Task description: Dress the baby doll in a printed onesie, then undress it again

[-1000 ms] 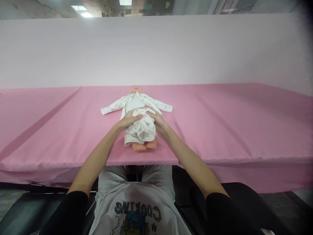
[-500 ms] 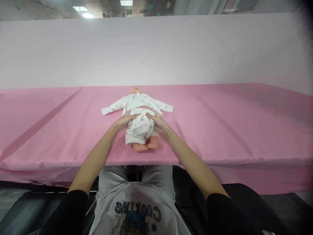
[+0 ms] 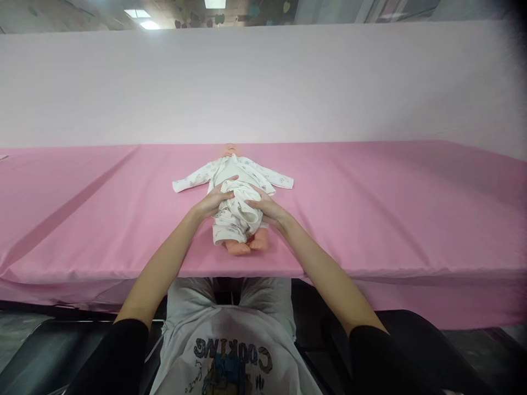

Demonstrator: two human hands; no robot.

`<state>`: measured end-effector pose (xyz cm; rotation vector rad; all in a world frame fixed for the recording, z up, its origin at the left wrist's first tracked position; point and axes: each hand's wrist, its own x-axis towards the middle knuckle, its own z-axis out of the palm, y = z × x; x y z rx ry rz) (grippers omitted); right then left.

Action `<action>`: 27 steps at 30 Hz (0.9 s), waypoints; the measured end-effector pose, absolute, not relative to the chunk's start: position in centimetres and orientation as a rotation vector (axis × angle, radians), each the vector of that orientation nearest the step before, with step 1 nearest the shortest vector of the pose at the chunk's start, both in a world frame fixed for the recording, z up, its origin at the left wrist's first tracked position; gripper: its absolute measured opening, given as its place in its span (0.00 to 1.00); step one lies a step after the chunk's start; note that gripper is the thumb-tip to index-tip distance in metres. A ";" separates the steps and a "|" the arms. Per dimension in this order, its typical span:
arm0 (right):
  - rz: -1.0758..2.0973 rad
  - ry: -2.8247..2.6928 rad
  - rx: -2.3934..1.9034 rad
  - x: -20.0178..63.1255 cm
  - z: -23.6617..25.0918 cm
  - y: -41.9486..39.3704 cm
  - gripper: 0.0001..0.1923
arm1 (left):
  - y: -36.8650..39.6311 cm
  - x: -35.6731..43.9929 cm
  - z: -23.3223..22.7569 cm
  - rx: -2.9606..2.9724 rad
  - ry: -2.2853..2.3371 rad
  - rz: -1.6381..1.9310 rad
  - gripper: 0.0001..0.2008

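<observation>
Change: the bunched white garment (image 3: 237, 211) has been gathered tighter over the doll (image 3: 247, 245) since a second ago.
Left hand (image 3: 217, 198): curled, gripping cloth.
Right hand (image 3: 265, 208): curled, gripping cloth.
Place: frame centre, on the pink table (image 3: 370, 208).

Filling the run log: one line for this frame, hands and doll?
left hand: gripping white baby garment | right hand: gripping same garment | doll: supine on pink tablecloth, feet bare

Doll (image 3: 242, 246) mostly hidden — garment (image 3: 236, 211) covers it; face too small.
</observation>
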<state>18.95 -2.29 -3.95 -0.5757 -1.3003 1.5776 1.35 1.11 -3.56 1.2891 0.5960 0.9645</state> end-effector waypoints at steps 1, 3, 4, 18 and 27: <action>1.546 -1.269 -0.606 18.9 -4.0 -2.1 0.35 | 1.1 1.3 -3.5 1.309 0.604 0.952 0.38; 1.454 -1.173 -0.660 18.7 -4.3 -1.5 0.31 | 0.9 1.3 -3.3 1.380 0.616 0.942 0.37; 1.412 -1.130 -0.670 18.6 -4.4 -1.2 0.29 | 0.7 1.3 -3.2 1.425 0.617 0.938 0.36; 1.635 -1.302 -0.610 19.8 -3.3 -2.6 0.30 | 1.1 1.1 -4.0 1.533 0.676 1.014 0.40; 1.496 -1.220 -0.695 19.2 -3.9 -2.0 0.29 | 0.5 1.5 -3.3 1.371 0.562 0.975 0.33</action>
